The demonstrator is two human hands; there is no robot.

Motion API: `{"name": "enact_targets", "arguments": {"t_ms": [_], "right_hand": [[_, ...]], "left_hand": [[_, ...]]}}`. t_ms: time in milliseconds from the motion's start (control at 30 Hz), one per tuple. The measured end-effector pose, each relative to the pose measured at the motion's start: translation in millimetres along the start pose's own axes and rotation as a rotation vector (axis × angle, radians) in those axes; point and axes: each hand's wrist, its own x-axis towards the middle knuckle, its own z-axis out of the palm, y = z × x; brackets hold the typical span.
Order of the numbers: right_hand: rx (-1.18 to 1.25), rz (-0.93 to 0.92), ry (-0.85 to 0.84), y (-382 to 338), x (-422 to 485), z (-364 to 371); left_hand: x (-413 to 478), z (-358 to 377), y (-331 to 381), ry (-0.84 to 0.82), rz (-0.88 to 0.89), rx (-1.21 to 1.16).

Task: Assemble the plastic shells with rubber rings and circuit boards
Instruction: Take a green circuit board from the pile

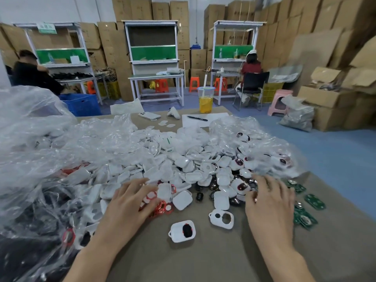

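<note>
Glossy white plastic shells (173, 165) all over the dull tan table (203, 261) — bright red rubber rings (160, 208) toward the near edge, dark green circuit boards (314, 202) by the right edge, yellow drink in a clear plastic cup (206, 102) at the far edge.

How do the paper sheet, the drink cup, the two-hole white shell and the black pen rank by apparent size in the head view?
1. paper sheet
2. drink cup and two-hole white shell: alike; the shell lies nearer the camera, so unranked
3. black pen

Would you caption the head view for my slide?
Left hand over red rubber rings, right hand beside green circuit boards, white shells heaped.
</note>
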Motion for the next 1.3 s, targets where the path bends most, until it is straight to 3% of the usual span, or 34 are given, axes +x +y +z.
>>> {"name": "enact_targets", "arguments": {"t_ms": [200,467,667,833,967,1100,1300], "right_hand": [[-0.104,0.080,-0.179,17.3,-4.7,-4.1],[-0.086,0.042,-0.154,17.9,-3.8,-1.2],[0.341,-0.255,-0.028,-6.6,16.5,5.9],[0.485,-0.406,-0.176,-55.1,75.2,27.5],[0.386,-0.444,-0.287,-95.6,129.9,53.8],[0.452,-0.351,-0.455,-122.6,174.3,82.3],[0.320,-0.310,-0.495,-131.1,220.3,127.6]], "left_hand": [[-2.5,-0.4,3.3,-0.004,-0.040,0.018],[-1.8,-2.5,6.3,0.010,-0.032,0.006],[-3.9,-8.0,8.0,0.027,0.018,-0.042],[10.9,-10.9,17.7,0.067,0.057,-0.013],[55.9,-14.3,23.1,0.132,0.073,-0.040],[131.1,-4.9,22.7,0.063,0.081,-0.138],[252.3,30.9,15.9,-0.220,0.061,-0.083]]}}
